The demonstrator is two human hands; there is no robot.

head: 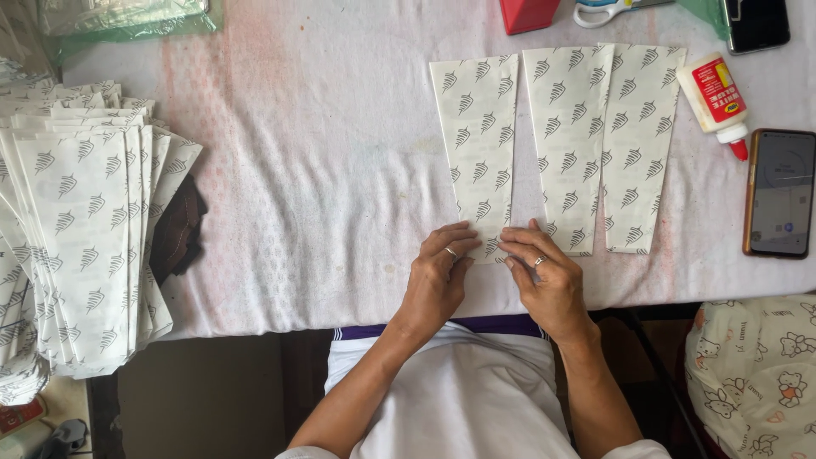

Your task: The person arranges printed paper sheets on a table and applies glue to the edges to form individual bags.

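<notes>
Pressing left hand [439, 274] and right hand [544, 274], grips flat and apart, on first of three printed paper pieces [478, 140], one glue bottle [716, 95] nearby

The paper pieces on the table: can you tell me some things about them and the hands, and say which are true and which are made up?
1. Both hands, the left hand and the right hand, press on the narrow end of one paper piece. True.
2. Three patterned paper pieces lie side by side in front of the person. True.
3. The glue bottle stands upright. False: it lies on its side, red cap toward the phone.
4. The paper stack is on the right side of the table. False: it is on the left.
5. The right hand holds scissors. False: the scissors lie at the far edge, untouched.
</notes>
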